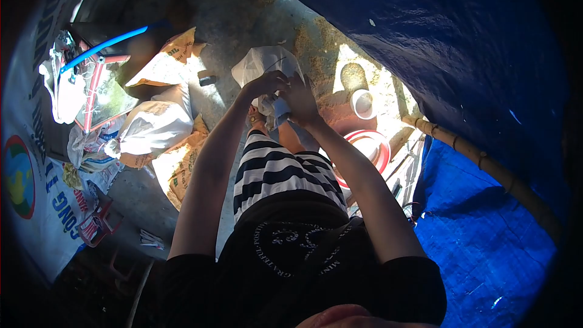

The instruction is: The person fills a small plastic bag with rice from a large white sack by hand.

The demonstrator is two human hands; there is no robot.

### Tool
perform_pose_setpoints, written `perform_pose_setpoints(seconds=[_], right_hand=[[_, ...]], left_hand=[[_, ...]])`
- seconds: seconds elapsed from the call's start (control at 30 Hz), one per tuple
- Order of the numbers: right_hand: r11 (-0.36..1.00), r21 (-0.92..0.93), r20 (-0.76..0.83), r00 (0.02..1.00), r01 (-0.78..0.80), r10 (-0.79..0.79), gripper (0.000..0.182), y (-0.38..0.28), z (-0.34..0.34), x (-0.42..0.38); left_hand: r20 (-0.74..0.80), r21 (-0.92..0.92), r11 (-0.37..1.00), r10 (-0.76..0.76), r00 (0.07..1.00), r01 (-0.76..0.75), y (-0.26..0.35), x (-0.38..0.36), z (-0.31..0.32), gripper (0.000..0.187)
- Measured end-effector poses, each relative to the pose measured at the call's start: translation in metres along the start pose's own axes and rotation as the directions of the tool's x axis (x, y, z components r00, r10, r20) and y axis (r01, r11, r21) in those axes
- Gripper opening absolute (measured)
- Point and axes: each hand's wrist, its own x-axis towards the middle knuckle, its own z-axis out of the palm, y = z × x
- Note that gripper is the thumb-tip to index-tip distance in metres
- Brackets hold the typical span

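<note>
A pale, translucent sack (pixel 262 62) stands on the floor before my feet. My left hand (pixel 269 83) is closed at its gathered top, fingers bent inward. Close beside it, my right hand (pixel 299 101) is also closed on the sack, fingers pointing away from me. A thin dark strand (pixel 276 63) sticks out above my left fingers. Below my hands hangs a bunched, light bluish piece (pixel 280 109) of material, partly covered by the right hand.
At left lie a full white sack (pixel 159 126), brown printed paper sacks (pixel 176 167) and a red-framed glass case (pixel 112 91) under a blue tube (pixel 106 45). At right are a white round container (pixel 363 104), a red-rimmed basin (pixel 387 155), a bamboo pole (pixel 480 161) and blue tarpaulin (pixel 473 206).
</note>
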Motion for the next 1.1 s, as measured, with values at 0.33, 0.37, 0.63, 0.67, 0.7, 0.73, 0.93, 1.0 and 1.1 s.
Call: perform_pose_setpoints(seconds=[0.33, 0.37, 0.63, 0.67, 0.7, 0.73, 0.93, 1.0, 1.1], right_hand=[[0.979, 0.107, 0.189, 0.97, -0.175, 0.153, 0.048, -0.011, -0.012, -0.003], [0.956, 0.163, 0.224, 0.953, -0.244, 0.205, 0.049, -0.006, -0.009, -0.003], [0.449, 0.704, 0.06, 0.677, -0.55, 0.734, 0.069, 0.074, 0.142, 0.003], [0.446, 0.705, 0.065, 0.676, -0.552, 0.734, 0.069, 0.062, 0.117, 0.005], [0.46, 0.632, 0.098, 0.653, -0.624, 0.751, 0.063, 0.038, 0.066, 0.011], [0.473, 0.551, 0.127, 0.629, -0.687, 0.767, 0.057, 0.024, 0.035, 0.015], [0.684, 0.243, 0.197, 0.726, -0.688, 0.659, 0.066, 0.037, 0.055, 0.012], [0.67, 0.322, 0.251, 0.743, -0.668, 0.62, 0.065, 0.033, 0.039, 0.018], [0.627, 0.378, 0.347, 0.732, -0.681, 0.586, 0.065, 0.034, 0.03, 0.028]], left_hand=[[-0.212, -0.357, 0.934, -0.051, 0.976, -0.029, -0.05, -0.017, 0.015, 0.017], [-0.219, -0.356, 0.934, -0.052, 0.974, -0.03, -0.061, -0.019, 0.018, 0.017], [-0.114, -0.812, 0.459, -0.73, 0.674, 0.361, -0.019, -0.048, 0.034, 0.018], [-0.174, -0.812, 0.476, -0.751, 0.638, 0.339, -0.012, -0.047, 0.043, 0.018], [-0.23, -0.811, 0.491, -0.768, 0.598, 0.319, -0.005, -0.047, 0.055, 0.019], [-0.185, -0.878, 0.387, -0.818, 0.544, 0.284, 0.012, -0.046, 0.062, 0.017], [-0.329, -0.931, 0.363, -0.783, 0.528, -0.042, 0.06, -0.045, 0.096, 0.018], [-0.439, -0.879, 0.469, -0.725, 0.531, -0.087, 0.071, -0.042, 0.095, 0.017], [-0.509, -0.763, 0.64, -0.682, 0.526, 0.093, 0.069, -0.04, 0.098, 0.017]])
